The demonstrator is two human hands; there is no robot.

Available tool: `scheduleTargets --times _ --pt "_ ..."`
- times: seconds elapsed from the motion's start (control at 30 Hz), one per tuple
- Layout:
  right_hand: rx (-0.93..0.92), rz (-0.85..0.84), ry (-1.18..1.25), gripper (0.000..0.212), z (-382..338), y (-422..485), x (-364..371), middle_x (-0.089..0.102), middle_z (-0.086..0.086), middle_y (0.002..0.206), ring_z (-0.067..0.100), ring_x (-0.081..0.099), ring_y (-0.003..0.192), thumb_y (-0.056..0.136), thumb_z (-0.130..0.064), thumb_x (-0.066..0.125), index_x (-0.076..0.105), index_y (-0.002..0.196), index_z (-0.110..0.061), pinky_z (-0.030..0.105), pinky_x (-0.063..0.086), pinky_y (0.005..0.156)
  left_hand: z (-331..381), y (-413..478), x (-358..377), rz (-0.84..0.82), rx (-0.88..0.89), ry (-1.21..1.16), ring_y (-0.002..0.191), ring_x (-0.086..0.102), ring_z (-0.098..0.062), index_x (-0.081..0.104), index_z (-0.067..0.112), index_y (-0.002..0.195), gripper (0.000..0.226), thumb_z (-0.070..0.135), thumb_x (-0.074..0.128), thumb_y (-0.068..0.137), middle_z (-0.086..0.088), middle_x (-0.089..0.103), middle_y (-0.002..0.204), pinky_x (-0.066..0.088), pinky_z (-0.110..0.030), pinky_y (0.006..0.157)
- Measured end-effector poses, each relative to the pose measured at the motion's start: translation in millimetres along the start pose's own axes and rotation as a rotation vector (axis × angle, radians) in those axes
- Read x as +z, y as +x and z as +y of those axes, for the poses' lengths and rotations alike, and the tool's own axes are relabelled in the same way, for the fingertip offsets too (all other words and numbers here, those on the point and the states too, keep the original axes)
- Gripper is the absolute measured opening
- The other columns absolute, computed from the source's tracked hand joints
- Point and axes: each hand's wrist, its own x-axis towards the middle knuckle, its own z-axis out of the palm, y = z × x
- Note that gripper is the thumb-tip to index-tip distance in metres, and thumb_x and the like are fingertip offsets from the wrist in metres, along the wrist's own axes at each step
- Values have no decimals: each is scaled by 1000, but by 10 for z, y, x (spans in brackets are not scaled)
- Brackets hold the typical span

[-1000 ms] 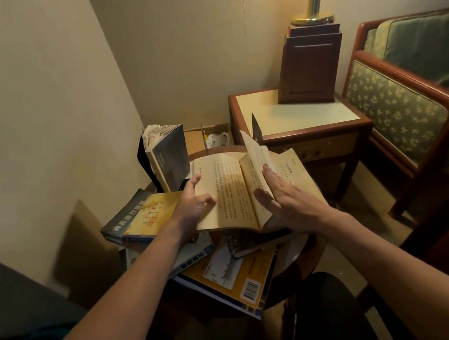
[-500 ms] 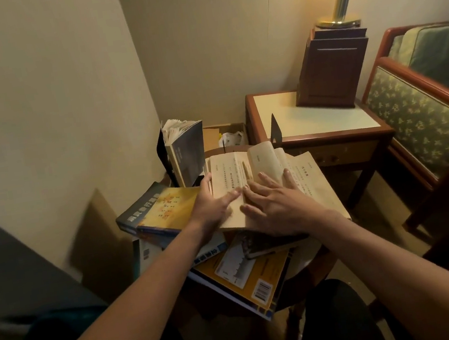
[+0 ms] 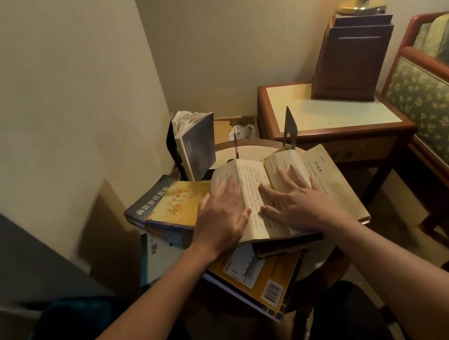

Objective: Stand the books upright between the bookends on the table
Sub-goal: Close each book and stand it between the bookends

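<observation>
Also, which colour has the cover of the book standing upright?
Dark grey-blue, seen in the head view: upright book.

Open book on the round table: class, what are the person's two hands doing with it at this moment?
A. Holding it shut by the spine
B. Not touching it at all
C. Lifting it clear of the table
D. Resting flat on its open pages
D: the left hand and right hand lie flat, fingers spread, on the open book.
</observation>
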Motion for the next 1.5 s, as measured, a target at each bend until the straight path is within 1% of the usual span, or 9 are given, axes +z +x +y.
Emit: scheduleTargets --times 0.1,0.37,0.6,0.8,0.93,1.07,1.17,1.33,1.5 --pt "1 -8 -13 76 14 -21 25 -26 0 163 29 -32 145 84 -87 12 -8 151 -57 65 -8 118 -32 111 106 -163 20 30 155 8 -14 18 27 160 56 42 30 107 10 13 166 4 -49 125" --pt "4 -7 -50 74 28 -1 64 -31 -1 160 30 -33 145 82 -89 13 -9 148 -62 66 -10 117 -148 639 202 -299 -99 148 155 5 -17 12 27 161 58 42 28 107 12 10 167 2 -59 123" --pt "4 21 -27 74 37 -1 111 -32 -2 160 29 -35 144 83 -88 11 -10 148 -61 66 -9 117 -42 231 198 -246 -43 73 155 3 -13 12 26 161 62 47 30 106 11 9 167 -2 -53 125" --pt "5 36 -14 74 37 -7 126 -31 -3 160 28 -36 144 83 -89 11 -10 148 -61 65 -11 117 72 -229 235 -217 10 43 154 -2 -7 11 27 161 67 52 21 100 16 6 164 -10 -47 124" --pt "11 33 -11 75 40 -3 133 -30 -3 161 27 -36 144 82 -89 10 -10 148 -61 66 -9 117 -12 118 222 -235 28 95 154 2 -10 10 26 160 60 45 27 106 13 7 166 -4 -52 125" --pt "13 7 -10 73 25 -4 110 -31 -3 161 28 -36 144 82 -89 11 -10 147 -62 66 -10 117 -115 607 203 -262 -43 138 155 5 -14 10 25 161 58 42 27 108 9 8 168 -2 -53 125" --pt "14 3 -1 73 30 1 104 -31 -3 160 28 -36 143 82 -89 11 -10 147 -63 66 -11 117 -84 656 220 -257 -64 123 155 5 -15 10 23 161 57 40 26 108 8 7 168 -1 -54 125" --pt "14 23 0 73 40 11 140 -32 -3 160 27 -38 143 82 -89 10 -11 147 -62 65 -12 117 -28 152 308 -185 -7 36 154 3 -9 13 25 160 62 48 24 103 11 9 166 -8 -51 124" --pt "16 29 -1 74 43 21 153 -32 -3 160 28 -37 143 81 -90 10 -11 147 -62 66 -10 116 -30 -230 290 -189 20 27 153 -3 -5 11 28 160 65 51 22 101 18 5 164 -11 -51 123"
